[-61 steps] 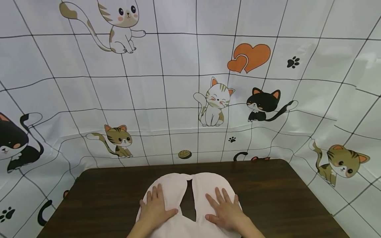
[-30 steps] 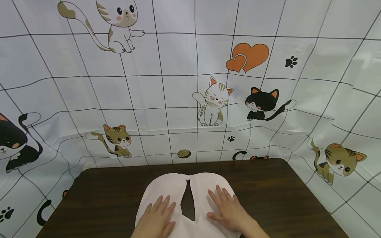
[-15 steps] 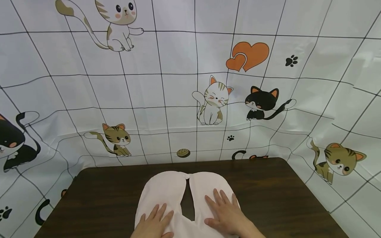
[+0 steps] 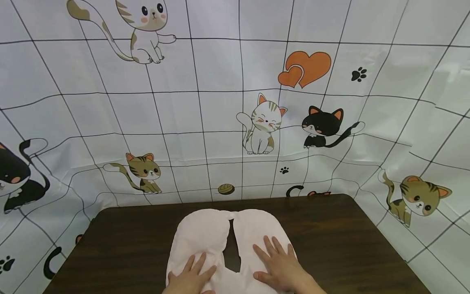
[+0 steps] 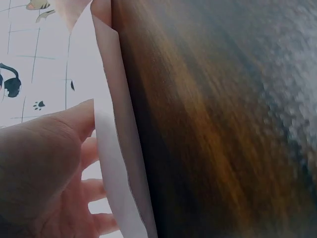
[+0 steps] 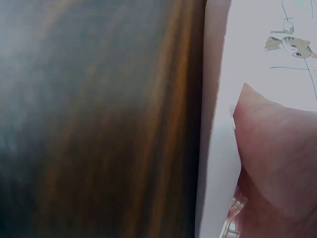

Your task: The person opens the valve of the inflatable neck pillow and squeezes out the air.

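A pale pink, bib-like piece of cloth (image 4: 200, 232) lies spread on the table, with two rounded lobes nearly meeting at the far end around a narrow opening. On its near left part rests my left hand (image 4: 189, 279), fingers spread, cut off by the lower edge of the head view. My right hand (image 4: 282, 267) rests on the right lobe with fingers spread. From the left wrist, the left hand (image 5: 49, 158) lies against the cloth's edge (image 5: 111, 148). In the right wrist view, a small clear plastic piece (image 6: 233, 218) shows beside the right hand (image 6: 282, 153).
The dark brown wooden table (image 4: 330, 232) extends around the cloth on both sides. A white grid-patterned sheet (image 4: 216, 114) printed with cats, hearts and paw marks hangs behind and along the sides of the table.
My left hand has slid back toward the body over the cloth. Its left lobe now puckers near the fingertips. My right hand has shifted only slightly.
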A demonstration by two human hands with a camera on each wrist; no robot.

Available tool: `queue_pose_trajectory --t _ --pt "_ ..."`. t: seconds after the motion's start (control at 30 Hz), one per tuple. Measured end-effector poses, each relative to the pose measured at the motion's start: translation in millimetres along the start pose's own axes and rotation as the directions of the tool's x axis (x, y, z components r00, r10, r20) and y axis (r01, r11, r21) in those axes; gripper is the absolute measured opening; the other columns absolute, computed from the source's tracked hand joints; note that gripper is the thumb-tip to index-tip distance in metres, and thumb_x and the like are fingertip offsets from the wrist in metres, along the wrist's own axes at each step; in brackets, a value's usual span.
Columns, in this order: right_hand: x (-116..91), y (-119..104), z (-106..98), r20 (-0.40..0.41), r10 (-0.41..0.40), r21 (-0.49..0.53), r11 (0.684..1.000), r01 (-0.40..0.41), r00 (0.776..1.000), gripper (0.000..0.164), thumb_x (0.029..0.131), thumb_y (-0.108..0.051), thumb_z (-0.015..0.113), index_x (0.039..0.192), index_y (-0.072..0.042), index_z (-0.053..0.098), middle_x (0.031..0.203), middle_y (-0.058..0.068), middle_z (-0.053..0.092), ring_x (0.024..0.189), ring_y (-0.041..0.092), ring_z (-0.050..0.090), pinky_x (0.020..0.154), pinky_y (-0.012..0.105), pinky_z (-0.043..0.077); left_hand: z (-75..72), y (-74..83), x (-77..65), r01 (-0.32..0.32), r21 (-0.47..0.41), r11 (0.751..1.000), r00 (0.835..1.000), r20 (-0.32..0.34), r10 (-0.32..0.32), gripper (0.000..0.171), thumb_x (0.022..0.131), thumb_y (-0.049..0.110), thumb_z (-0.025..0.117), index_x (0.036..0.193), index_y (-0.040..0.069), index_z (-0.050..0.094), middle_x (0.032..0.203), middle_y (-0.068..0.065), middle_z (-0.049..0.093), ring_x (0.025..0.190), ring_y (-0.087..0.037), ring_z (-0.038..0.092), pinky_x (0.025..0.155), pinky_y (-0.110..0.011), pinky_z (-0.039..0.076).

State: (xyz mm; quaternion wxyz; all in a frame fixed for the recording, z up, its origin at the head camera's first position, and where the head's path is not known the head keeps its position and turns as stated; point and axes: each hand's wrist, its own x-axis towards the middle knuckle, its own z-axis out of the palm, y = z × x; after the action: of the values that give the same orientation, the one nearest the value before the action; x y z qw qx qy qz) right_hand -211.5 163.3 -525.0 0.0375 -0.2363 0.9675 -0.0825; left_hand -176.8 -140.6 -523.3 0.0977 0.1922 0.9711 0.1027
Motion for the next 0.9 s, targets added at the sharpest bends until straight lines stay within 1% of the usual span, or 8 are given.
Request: queue_pose_trajectory --t 0.17,0.23,0.37,0.47,0.6,0.77,0.8,0.9 --pt "-1.1 -0.7 -0.6 -0.005 -0.010 -0.031 0.999 0.010 1.000 0.074 0.087 -0.067 0.042 0.147 -0.024 0.036 0.152 0.016 0.026 0.138 0.040 0.022 0.098 0.072 0.019 -6.7 5.5 4.2 0.035 0.026 0.999 0.996 0.087 -0.037 0.098 0.055 0.086 0.053 0.140 0.039 0.045 0.150 -0.010 0.034 0.133 -0.048 0.027 0.069 -0.086 0.017" --pt "-1.2 -1.0 -2.4 0.000 -0.017 -0.028 0.999 0.017 1.000 0.074 0.087 -0.067 0.042 0.147 -0.023 0.036 0.152 0.016 0.026 0.138 0.041 0.022 0.097 0.072 0.019 -12.1 8.3 3.7 0.049 0.029 0.998 0.993 0.110 -0.051 0.101 0.051 0.085 0.057 0.140 0.039 0.044 0.150 -0.009 0.034 0.133 -0.048 0.026 0.067 -0.086 0.019" --pt "0.0 -0.4 -4.7 0.020 -0.028 -0.017 0.999 0.028 0.999 0.075 0.087 -0.069 0.039 0.147 -0.023 0.035 0.153 0.016 0.024 0.138 0.041 0.020 0.097 0.073 0.018 -16.5 9.2 0.7 0.047 0.029 0.998 0.992 0.116 -0.050 0.102 0.050 0.085 0.058 0.140 0.039 0.043 0.150 -0.009 0.034 0.133 -0.049 0.026 0.066 -0.086 0.019" --pt "0.9 1.3 -4.1 0.022 -0.027 -0.020 0.999 0.027 0.999 0.076 0.087 -0.070 0.037 0.147 -0.024 0.034 0.153 0.015 0.024 0.139 0.040 0.020 0.097 0.074 0.017 -15.8 9.0 0.6 0.048 0.028 0.998 0.992 0.113 -0.051 0.102 0.050 0.085 0.058 0.141 0.040 0.043 0.150 -0.008 0.034 0.134 -0.048 0.025 0.067 -0.086 0.020" --pt "1.2 3.5 -3.1 0.023 -0.023 -0.005 1.000 0.024 0.999 0.077 0.086 -0.071 0.036 0.147 -0.024 0.035 0.154 0.015 0.023 0.139 0.040 0.020 0.097 0.073 0.017 -14.8 9.6 1.9 0.044 0.047 0.998 0.993 0.109 -0.049 0.102 0.051 0.084 0.058 0.141 0.037 0.043 0.149 -0.009 0.035 0.134 -0.047 0.026 0.067 -0.085 0.020" --pt "1.1 4.9 -6.0 0.038 -0.019 0.058 0.998 0.016 0.999 0.076 0.086 -0.070 0.038 0.146 -0.023 0.037 0.153 0.016 0.024 0.139 0.040 0.020 0.098 0.073 0.016 -10.2 8.5 4.7 0.075 0.033 0.997 0.991 0.108 -0.079 0.102 0.051 0.082 0.061 0.138 0.031 0.048 0.147 -0.011 0.039 0.132 -0.048 0.029 0.065 -0.085 0.023" --pt "0.8 5.1 -7.0 0.043 -0.019 0.076 0.997 0.016 0.999 0.076 0.087 -0.069 0.039 0.146 -0.022 0.037 0.153 0.016 0.025 0.139 0.041 0.019 0.098 0.073 0.015 -8.7 7.9 5.3 0.084 0.028 0.996 0.991 0.104 -0.086 0.101 0.052 0.082 0.061 0.137 0.028 0.050 0.146 -0.011 0.040 0.130 -0.049 0.031 0.064 -0.084 0.024" --pt "-1.3 5.9 -10.4 0.049 -0.020 0.125 0.992 0.013 0.999 0.077 0.086 -0.069 0.040 0.146 -0.021 0.038 0.153 0.018 0.024 0.139 0.042 0.017 0.098 0.073 0.013 -4.3 6.8 4.8 0.096 0.019 0.995 0.992 0.079 -0.097 0.085 0.064 0.074 0.060 0.132 0.023 0.056 0.141 -0.013 0.046 0.125 -0.050 0.038 0.064 -0.082 0.029"
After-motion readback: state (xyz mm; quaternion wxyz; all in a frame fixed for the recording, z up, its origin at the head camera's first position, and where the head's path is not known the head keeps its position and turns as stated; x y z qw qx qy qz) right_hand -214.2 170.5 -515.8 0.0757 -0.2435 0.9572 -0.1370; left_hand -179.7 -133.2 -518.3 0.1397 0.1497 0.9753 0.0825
